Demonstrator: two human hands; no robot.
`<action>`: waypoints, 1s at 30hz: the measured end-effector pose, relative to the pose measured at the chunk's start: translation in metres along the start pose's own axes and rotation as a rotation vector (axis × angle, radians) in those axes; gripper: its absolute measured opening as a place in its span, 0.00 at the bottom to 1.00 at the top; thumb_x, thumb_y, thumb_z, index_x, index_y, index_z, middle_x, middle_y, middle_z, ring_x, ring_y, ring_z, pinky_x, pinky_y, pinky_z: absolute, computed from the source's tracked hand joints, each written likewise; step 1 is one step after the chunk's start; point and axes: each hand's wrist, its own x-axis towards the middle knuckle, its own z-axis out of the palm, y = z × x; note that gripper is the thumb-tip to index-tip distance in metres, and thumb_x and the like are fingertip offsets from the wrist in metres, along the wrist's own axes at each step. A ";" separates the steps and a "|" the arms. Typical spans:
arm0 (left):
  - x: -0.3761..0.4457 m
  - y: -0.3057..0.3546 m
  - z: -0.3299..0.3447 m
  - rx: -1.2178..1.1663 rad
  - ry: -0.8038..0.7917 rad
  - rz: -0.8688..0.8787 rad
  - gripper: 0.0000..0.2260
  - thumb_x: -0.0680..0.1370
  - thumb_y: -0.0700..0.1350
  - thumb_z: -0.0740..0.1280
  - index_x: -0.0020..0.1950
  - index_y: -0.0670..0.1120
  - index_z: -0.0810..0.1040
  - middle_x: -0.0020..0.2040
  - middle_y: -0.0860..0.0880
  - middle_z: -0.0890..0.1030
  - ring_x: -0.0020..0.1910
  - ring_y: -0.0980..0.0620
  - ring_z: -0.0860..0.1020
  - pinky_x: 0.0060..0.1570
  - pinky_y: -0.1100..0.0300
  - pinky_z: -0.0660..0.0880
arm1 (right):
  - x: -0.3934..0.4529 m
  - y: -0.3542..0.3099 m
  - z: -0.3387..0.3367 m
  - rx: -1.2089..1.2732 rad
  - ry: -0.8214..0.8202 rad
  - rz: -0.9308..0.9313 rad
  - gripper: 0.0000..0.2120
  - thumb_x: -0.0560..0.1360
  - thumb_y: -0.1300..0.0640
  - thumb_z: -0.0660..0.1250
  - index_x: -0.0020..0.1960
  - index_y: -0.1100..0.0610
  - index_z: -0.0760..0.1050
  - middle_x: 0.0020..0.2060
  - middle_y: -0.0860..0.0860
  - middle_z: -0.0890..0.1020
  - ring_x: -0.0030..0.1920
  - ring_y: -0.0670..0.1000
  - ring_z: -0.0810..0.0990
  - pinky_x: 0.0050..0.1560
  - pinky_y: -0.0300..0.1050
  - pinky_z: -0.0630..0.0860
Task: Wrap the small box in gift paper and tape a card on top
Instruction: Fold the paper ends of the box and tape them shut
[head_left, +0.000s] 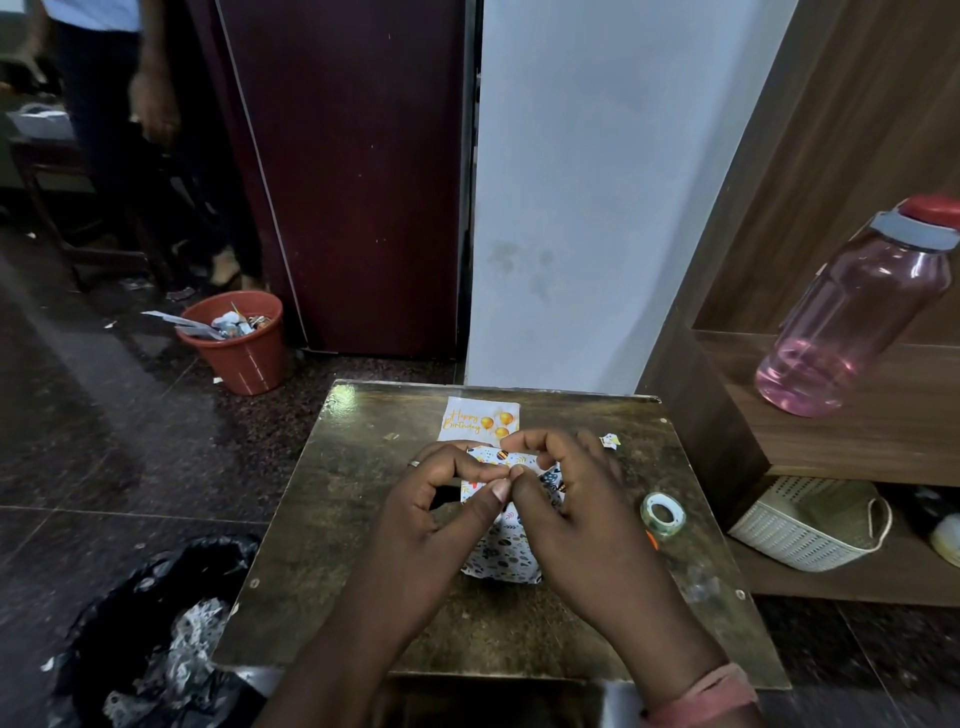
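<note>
Patterned paper (501, 556) mid-desk: my left hand (436, 525) and right hand (566, 514) both pinch its top fold to crease it; card (480, 423) waits at far edge, tape (663, 514) right.

small worn table (363, 587): wrapped box (501, 558) centre, card (479, 420) behind, tape roll (663, 514) right.

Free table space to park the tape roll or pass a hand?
Bare: table left of the left hand, and the near strip. Crowded: middle, both hands with right hand on the wrapped box; card behind; tape roll right.
</note>
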 end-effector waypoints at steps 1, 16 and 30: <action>0.000 0.000 0.000 -0.002 0.002 -0.001 0.03 0.78 0.49 0.72 0.50 0.52 0.83 0.55 0.47 0.84 0.59 0.49 0.82 0.58 0.51 0.77 | 0.000 0.000 0.000 0.002 0.001 0.002 0.10 0.79 0.50 0.65 0.57 0.38 0.75 0.51 0.38 0.73 0.61 0.37 0.68 0.58 0.38 0.69; -0.001 0.001 0.000 0.009 0.011 -0.025 0.05 0.78 0.51 0.72 0.50 0.51 0.82 0.55 0.48 0.84 0.59 0.50 0.82 0.56 0.56 0.77 | 0.001 0.000 -0.002 0.011 -0.024 -0.005 0.10 0.81 0.52 0.64 0.58 0.38 0.75 0.51 0.36 0.72 0.62 0.38 0.69 0.61 0.41 0.70; 0.000 0.001 0.001 -0.004 0.012 -0.021 0.03 0.79 0.48 0.73 0.49 0.50 0.82 0.54 0.47 0.84 0.57 0.50 0.83 0.52 0.62 0.78 | 0.000 0.000 -0.003 0.045 -0.054 0.014 0.10 0.81 0.49 0.63 0.59 0.36 0.75 0.52 0.36 0.71 0.63 0.40 0.69 0.63 0.46 0.71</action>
